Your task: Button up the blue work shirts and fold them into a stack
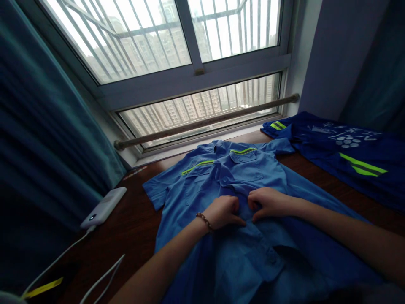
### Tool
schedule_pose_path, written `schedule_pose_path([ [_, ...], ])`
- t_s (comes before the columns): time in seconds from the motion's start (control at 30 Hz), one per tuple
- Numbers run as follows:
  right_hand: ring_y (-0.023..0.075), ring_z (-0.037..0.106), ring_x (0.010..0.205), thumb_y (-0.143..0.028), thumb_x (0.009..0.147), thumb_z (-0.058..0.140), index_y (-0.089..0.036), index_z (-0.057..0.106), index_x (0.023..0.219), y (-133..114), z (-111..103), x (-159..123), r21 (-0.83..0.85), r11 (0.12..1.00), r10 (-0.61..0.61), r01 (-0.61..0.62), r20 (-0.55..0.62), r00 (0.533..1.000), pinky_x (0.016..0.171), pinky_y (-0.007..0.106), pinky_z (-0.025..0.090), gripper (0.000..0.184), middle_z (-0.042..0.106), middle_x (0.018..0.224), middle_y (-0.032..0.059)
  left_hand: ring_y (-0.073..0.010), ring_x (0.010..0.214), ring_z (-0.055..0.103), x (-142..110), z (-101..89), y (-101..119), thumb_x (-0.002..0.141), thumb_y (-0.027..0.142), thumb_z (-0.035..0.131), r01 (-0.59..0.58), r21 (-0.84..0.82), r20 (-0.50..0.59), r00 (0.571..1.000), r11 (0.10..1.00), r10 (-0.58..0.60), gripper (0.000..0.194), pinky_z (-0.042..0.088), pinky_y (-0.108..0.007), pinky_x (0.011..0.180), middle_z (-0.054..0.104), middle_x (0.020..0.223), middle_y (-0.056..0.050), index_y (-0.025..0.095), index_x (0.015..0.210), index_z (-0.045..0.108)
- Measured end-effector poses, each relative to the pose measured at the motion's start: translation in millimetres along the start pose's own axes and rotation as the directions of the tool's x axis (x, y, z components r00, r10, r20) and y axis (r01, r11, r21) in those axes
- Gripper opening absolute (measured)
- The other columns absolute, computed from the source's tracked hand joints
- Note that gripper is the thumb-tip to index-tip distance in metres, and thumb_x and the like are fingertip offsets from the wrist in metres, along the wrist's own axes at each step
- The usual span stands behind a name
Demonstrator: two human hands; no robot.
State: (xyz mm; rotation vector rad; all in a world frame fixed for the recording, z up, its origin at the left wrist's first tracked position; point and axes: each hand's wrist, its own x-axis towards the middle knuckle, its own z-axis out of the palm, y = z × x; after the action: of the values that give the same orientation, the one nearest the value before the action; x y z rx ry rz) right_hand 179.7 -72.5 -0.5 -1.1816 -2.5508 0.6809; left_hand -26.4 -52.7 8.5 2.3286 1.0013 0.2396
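Observation:
A light blue short-sleeved work shirt (196, 202) lies spread out front side up, its collar toward the window and lime-yellow piping on both chest pockets. Its buttoned front strip runs down the middle, partly gaping. My left hand (223, 211), with a braided bracelet on the wrist, is closed on the left side of that strip. Just across from it, my right hand (264, 204) pinches the cloth on the other side. Both hands' curled fingers partly hide what they grip. Toward me, the lower front of the shirt is rumpled and folded.
A dark blue garment (319, 147) with lime reflective strips and white print lies at the right. On the brown wooden surface (136, 223) at left are a white power bank (104, 207) and white cables (107, 274). Blue curtains (47, 105) hang beside the barred window (142, 42).

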Motion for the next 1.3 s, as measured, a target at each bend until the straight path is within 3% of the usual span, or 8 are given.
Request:
schedule_pose_path([
  [0.13, 0.0091, 0.048, 0.058, -0.034, 0.067, 0.065, -0.018, 0.061, 0.068, 5.7, 1.9, 0.0, 0.047, 0.999, -0.017, 0.015, 0.028, 0.999, 0.05, 0.02, 0.029, 0.016, 0.055, 0.064, -0.003, -0.0094, 0.052, 0.041, 7.1, -3.7, -11.1, 0.05, 0.033, 0.074, 0.065, -0.121, 0.057, 0.997, 0.991, -0.058, 0.028, 0.026, -0.02, 0.045, 0.049, 0.058, 0.003, 0.016, 0.065, 0.056],
  [0.3, 0.0111, 0.049, 0.064, -0.026, 0.074, 0.057, -0.017, 0.058, 0.073, 6.0, 2.7, 1.0, -0.053, 0.998, -0.039, 0.034, -0.091, 0.995, 0.057, 0.021, 0.034, 0.009, 0.056, 0.071, -0.0001, -0.0113, 0.056, 0.045, 15.0, -16.0, -33.9, 0.054, 0.023, 0.071, 0.088, -0.295, 0.02, 0.996, 0.952, -0.086, 0.021, 0.035, -0.021, 0.052, 0.051, 0.06, 0.001, 0.014, 0.069, 0.06],
  [0.4, 0.0176, 0.051, 0.085, -0.036, 0.073, 0.059, -0.017, 0.058, 0.097, 6.0, 3.2, 2.1, -0.082, 0.997, -0.028, 0.01, -0.209, 0.977, 0.073, 0.028, 0.04, 0.03, 0.057, 0.093, 0.0066, -0.0115, 0.056, 0.044, 17.7, -21.5, -47.7, 0.058, 0.021, 0.067, 0.059, -0.276, -0.104, 0.99, 0.959, -0.09, 0.017, 0.034, -0.021, 0.052, 0.05, 0.059, 0.001, 0.014, 0.072, 0.061],
  [0.5, 0.0246, 0.038, 0.111, -0.049, 0.07, 0.059, -0.016, 0.044, 0.123, 10.3, 6.7, 3.2, -0.104, 0.994, -0.047, 0.021, -0.253, 0.966, 0.092, 0.037, 0.034, 0.065, 0.046, 0.122, 0.0119, -0.0114, 0.058, 0.044, 19.2, -24.4, -58.1, 0.064, 0.019, 0.062, -0.02, -0.248, -0.226, 0.973, 0.969, -0.038, 0.013, 0.034, -0.021, 0.055, 0.05, 0.062, 0.001, 0.015, 0.075, 0.06],
  [0.73, 0.0305, 0.022, 0.126, -0.063, 0.077, 0.037, -0.015, 0.029, 0.135, 31.6, 15.0, 12.6, -0.198, 0.979, 0.02, -0.057, -0.183, 0.983, 0.101, 0.045, 0.024, 0.075, 0.026, 0.14, 0.0084, -0.0161, 0.08, 0.051, 26.0, -28.5, -77.9, 0.068, 0.018, 0.059, -0.182, -0.25, -0.249, 0.961, 0.951, 0.119, 0.014, 0.039, -0.026, 0.075, 0.058, 0.084, -0.004, 0.015, 0.082, 0.061],
  [0.83, 0.028, 0.024, 0.126, -0.057, 0.082, 0.032, -0.014, 0.032, 0.133, 49.5, 12.6, 32.9, -0.248, 0.968, -0.031, -0.024, -0.217, 0.976, 0.102, 0.043, 0.023, 0.067, 0.029, 0.138, 0.0093, -0.0167, 0.082, 0.052, 40.9, -35.1, -94.3, 0.07, 0.02, 0.058, -0.188, -0.207, -0.281, 0.951, 0.96, 0.126, 0.018, 0.041, -0.028, 0.077, 0.058, 0.087, -0.005, 0.014, 0.087, 0.06],
  [1.07, 0.0209, 0.044, 0.113, -0.032, 0.087, 0.039, -0.016, 0.055, 0.115, 85.8, 2.5, 92.8, -0.254, 0.967, -0.112, 0.018, -0.36, 0.926, 0.097, 0.035, 0.033, 0.036, 0.051, 0.123, 0.007, -0.0172, 0.085, 0.053, 85.9, -48.4, -125.4, 0.072, 0.009, 0.048, -0.197, 0.282, -0.397, 0.867, 0.939, 0.301, 0.021, 0.043, -0.031, 0.08, 0.057, 0.09, -0.005, 0.016, 0.089, 0.058],
  [1.3, 0.0156, 0.057, 0.087, -0.024, 0.084, 0.046, -0.017, 0.067, 0.083, 86.1, -3.7, 87.1, -0.131, 0.988, -0.136, 0.08, -0.495, 0.858, 0.082, 0.028, 0.041, 0.022, 0.066, 0.088, 0.0048, -0.0168, 0.089, 0.057, 79.1, -43.6, -127.8, 0.078, 0.011, 0.044, -0.171, 0.361, -0.43, 0.842, 0.917, 0.327, 0.024, 0.045, -0.03, 0.082, 0.061, 0.095, -0.006, 0.018, 0.096, 0.059],
])
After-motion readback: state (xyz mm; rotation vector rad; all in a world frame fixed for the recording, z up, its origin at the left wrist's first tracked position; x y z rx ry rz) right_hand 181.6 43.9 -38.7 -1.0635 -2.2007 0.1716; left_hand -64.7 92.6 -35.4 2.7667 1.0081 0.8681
